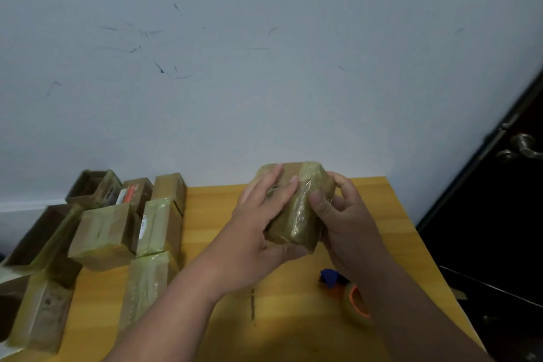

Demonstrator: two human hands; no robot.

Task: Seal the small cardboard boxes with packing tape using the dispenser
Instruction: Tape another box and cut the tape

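Presently, the taped cardboard box (296, 203) is held above the table (217, 214), long axis running from 6 to 12 o'clock, tilted slightly toward 1. Left hand (261, 229) cups its near side, fingers flat; right hand (343, 214) keeps a closed grip on its edge. Tape dispenser (346, 291) lies at 5 o'clock; other wrapped boxes (111, 232) crowd 9 o'clock, contents not visible.

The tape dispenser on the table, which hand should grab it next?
Probably the right hand. The tape dispenser lies right under that forearm, at the table's right side. The left hand wraps the box from the far side and could hold it alone.
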